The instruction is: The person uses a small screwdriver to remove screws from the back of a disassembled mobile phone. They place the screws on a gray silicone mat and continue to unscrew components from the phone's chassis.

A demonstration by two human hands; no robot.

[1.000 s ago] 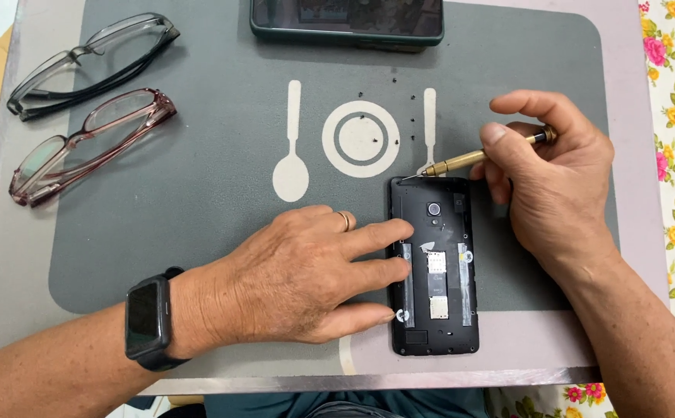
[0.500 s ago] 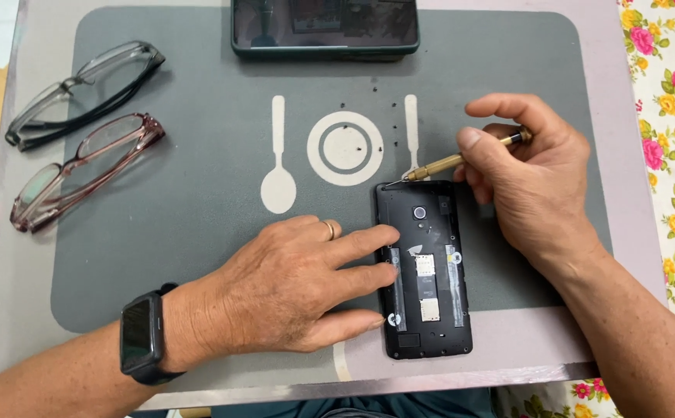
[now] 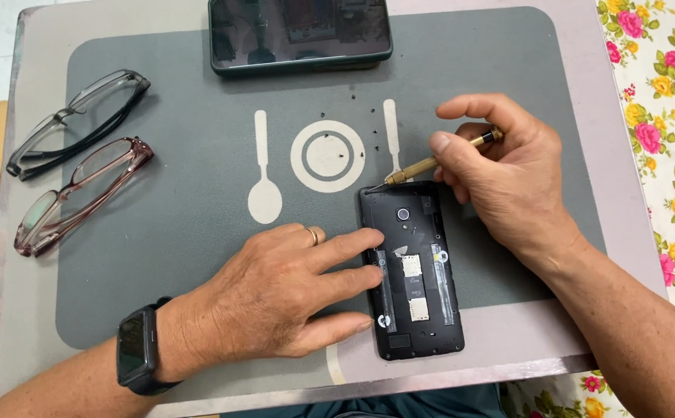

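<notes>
A small table (image 3: pixel 12 255) with a pale grey-pink top carries everything here, and a dark grey placemat (image 3: pixel 190 255) printed with a pale spoon, plate and knife covers most of it. On the mat, a phone with its back cover off (image 3: pixel 412 271) lies lengthwise near the front edge, its lower end reaching past the mat onto the bare tabletop. A second phone in a dark green case (image 3: pixel 300 35) lies screen up at the far edge. Two pairs of glasses rest at the far left: a grey-framed pair (image 3: pixel 78 124) and, just in front of it, a reddish-brown pair (image 3: pixel 82 193). Several tiny dark screws (image 3: pixel 350 124) are scattered around the printed plate.
</notes>
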